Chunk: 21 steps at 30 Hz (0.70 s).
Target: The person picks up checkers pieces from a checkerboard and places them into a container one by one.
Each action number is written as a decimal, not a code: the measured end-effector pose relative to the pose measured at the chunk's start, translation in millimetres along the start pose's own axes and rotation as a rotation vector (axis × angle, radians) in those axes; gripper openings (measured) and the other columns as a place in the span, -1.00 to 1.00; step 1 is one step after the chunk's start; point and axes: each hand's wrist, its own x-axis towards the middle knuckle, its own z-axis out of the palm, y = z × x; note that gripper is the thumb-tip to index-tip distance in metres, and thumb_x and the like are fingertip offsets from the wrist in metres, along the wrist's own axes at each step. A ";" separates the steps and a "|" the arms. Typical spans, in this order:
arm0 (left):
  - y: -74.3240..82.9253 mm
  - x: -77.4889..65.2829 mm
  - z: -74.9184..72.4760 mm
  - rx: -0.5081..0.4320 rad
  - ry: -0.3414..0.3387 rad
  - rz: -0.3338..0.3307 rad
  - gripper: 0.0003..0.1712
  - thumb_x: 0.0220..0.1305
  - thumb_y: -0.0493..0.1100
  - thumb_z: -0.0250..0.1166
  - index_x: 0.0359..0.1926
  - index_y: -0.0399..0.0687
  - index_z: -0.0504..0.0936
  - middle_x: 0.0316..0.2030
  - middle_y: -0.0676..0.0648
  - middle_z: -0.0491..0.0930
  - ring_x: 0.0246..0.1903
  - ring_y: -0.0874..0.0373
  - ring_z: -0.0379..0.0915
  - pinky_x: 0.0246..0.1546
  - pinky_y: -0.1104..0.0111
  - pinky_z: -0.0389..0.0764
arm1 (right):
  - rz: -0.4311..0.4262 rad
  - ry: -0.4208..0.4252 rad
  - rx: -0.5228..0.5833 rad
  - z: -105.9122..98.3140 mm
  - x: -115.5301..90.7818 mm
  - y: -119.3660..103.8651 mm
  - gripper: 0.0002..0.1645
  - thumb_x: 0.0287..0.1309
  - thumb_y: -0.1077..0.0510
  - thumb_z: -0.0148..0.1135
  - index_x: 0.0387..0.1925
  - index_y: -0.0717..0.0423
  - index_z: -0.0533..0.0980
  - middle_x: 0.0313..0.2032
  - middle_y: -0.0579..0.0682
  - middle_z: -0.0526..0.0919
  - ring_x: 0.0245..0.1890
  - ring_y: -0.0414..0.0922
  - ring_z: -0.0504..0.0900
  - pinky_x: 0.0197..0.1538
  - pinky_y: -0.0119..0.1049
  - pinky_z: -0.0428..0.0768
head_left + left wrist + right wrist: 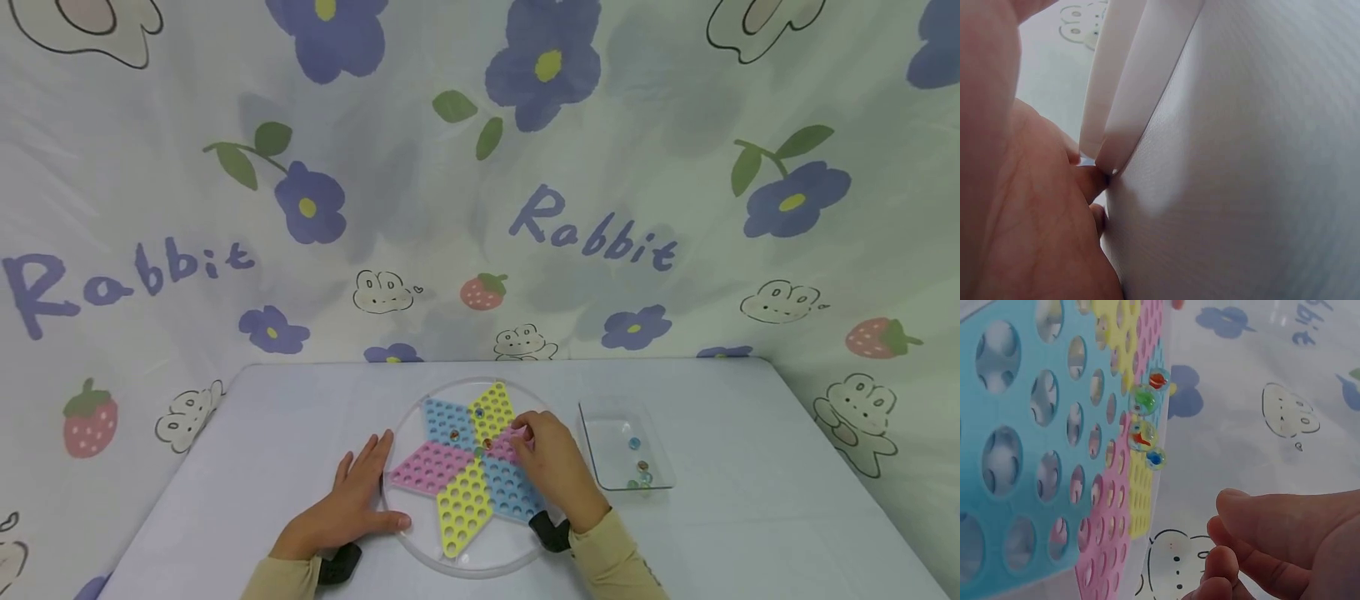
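A round board (429,554) with a star of pink, yellow and blue hole-filled points lies on the table. Spread and straight, the fingers of my left hand (352,500) touch its left rim; the rim (1119,81) shows close by in the left wrist view. My right hand (558,462) hovers over the board's right side, near the pink point, with bent fingers and thumb tip close to the index finger. No marble shows at its fingertips (1229,499). Several glass marbles sit around the star's middle, including a green marble (1145,400) and a blue marble (1155,459).
Right of the board stands a clear square box (611,454) with several marbles, among them a blue marble (634,443). A white cloth covers the table (750,517). Behind hangs a patterned curtain (420,192) with rabbits and flowers.
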 end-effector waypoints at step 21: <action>-0.6 -1.4 -1.0 -0.014 -0.019 -0.007 0.44 0.10 0.24 0.49 0.58 -0.30 -0.31 0.58 -0.31 -0.28 0.53 -0.29 -0.54 0.35 -0.22 -0.59 | -0.142 -0.028 -0.028 18.3 6.9 -3.5 -0.85 0.26 0.24 0.31 -0.16 0.22 0.61 -0.42 -0.08 0.46 -0.44 -0.21 0.40 -0.39 -0.35 0.46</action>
